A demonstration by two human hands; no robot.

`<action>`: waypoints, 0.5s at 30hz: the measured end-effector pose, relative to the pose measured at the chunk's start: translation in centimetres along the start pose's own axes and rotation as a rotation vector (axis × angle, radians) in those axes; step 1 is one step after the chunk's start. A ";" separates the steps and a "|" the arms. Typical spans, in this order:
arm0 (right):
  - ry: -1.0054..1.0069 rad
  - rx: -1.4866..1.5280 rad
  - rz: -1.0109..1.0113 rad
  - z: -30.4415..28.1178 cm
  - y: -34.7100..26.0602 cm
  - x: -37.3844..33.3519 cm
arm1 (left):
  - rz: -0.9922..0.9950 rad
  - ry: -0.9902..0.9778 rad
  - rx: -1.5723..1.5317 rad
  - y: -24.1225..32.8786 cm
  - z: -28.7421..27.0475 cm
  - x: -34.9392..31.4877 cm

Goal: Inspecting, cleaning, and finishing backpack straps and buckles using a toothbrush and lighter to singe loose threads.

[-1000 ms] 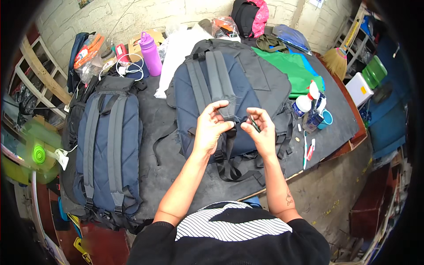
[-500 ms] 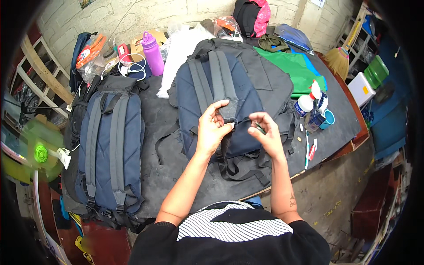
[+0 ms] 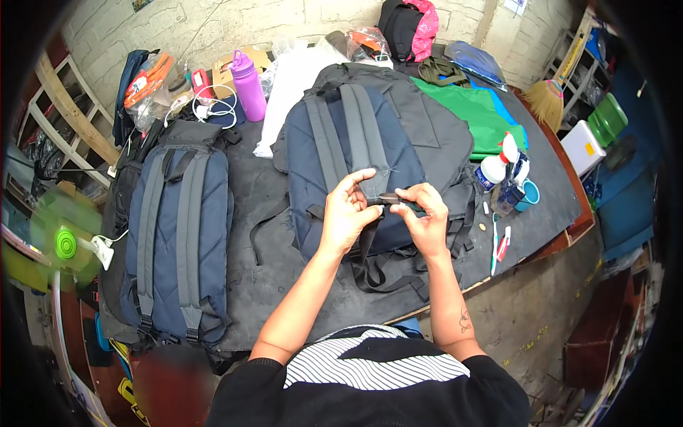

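A navy backpack (image 3: pixel 402 160) with grey shoulder straps lies straps-up in front of me. My left hand (image 3: pixel 341 220) pinches the lower end of its right shoulder strap (image 3: pixel 361 132), where the grey padding meets black webbing. In my right hand (image 3: pixel 429 220) is a small dark pair of thread snips (image 3: pixel 389 199), its tip touching or very near the strap end beside my left fingers. Loose threads stick out at the stitched strap end. The grip on the snips is partly hidden by my fingers.
A second navy backpack (image 3: pixel 178 242) lies at the left. Behind are a purple bottle (image 3: pixel 247 89) and green fabric (image 3: pixel 459 117). A spray bottle (image 3: pixel 492 169), a blue cup (image 3: pixel 528 193) and a toothbrush (image 3: pixel 494 245) are at the right. A green fan (image 3: pixel 65 243) spins at far left.
My right hand has moved left to the strap end, bringing the snips up against it. The left hand keeps its pinch on the strap, shifted slightly right.
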State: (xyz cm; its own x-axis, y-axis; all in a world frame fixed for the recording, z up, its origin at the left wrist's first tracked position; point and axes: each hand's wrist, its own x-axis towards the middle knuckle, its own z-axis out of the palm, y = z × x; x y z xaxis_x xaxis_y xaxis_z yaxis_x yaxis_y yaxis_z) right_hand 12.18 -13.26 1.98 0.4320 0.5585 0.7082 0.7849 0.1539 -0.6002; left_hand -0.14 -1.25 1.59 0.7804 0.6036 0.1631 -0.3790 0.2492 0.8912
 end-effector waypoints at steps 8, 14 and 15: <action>0.121 0.121 0.122 0.0 0.6 0.0 | 0.054 0.041 0.069 0.7 0.9 -0.1; 0.079 0.513 0.558 0.9 1.6 -1.0 | -0.027 0.068 -0.113 -0.1 0.5 -0.2; 0.087 0.580 0.579 1.1 1.8 -1.0 | -0.055 0.062 -0.146 -0.2 0.5 -0.2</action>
State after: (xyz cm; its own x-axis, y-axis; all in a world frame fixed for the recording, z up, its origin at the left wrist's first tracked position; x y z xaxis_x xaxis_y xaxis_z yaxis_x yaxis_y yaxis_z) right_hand 12.65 -12.60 -0.22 0.7498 0.6168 0.2395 0.0837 0.2706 -0.9591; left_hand 0.02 -1.83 1.62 0.7717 0.6302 0.0851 -0.4081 0.3881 0.8264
